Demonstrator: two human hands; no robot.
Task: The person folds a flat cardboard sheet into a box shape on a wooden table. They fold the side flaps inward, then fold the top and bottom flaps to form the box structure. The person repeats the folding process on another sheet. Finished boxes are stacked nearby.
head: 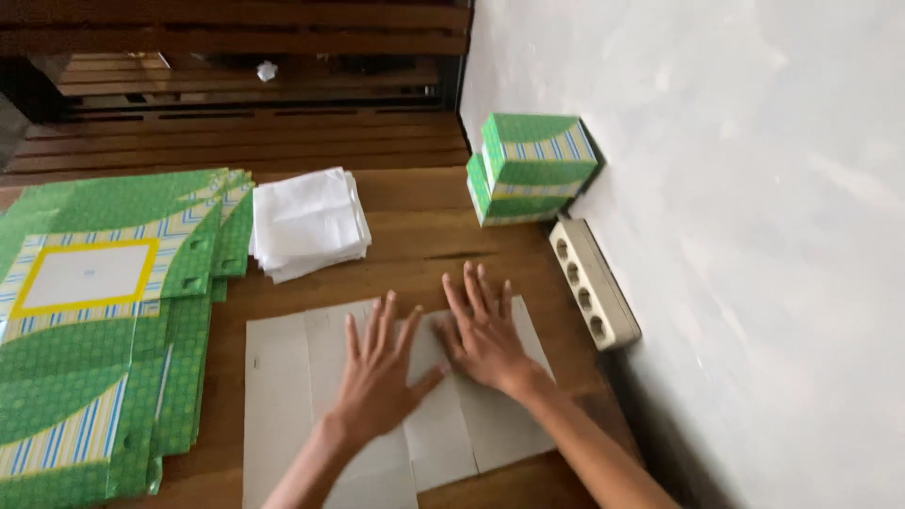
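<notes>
While the flat grey cardboard sheet lies on the tabletop right under me — long side going left to right — both my hands press down on it, my left hand and right hand side by side, fingers spread apart, holding nothing. Green flat boxes lie to the left.

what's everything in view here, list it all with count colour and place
flat cardboard sheet: one, grey-white, unfolded on the table under both hands
flat printed cartons: a stack, green with striped bands, far left
white paper sheets: one pile, middle, behind the cardboard
folded boxes: two, green, stacked against the wall
power strip: one, beige, along the wall
table: wooden, brown
left hand: flat, fingers spread on the cardboard
right hand: flat on the cardboard
</notes>
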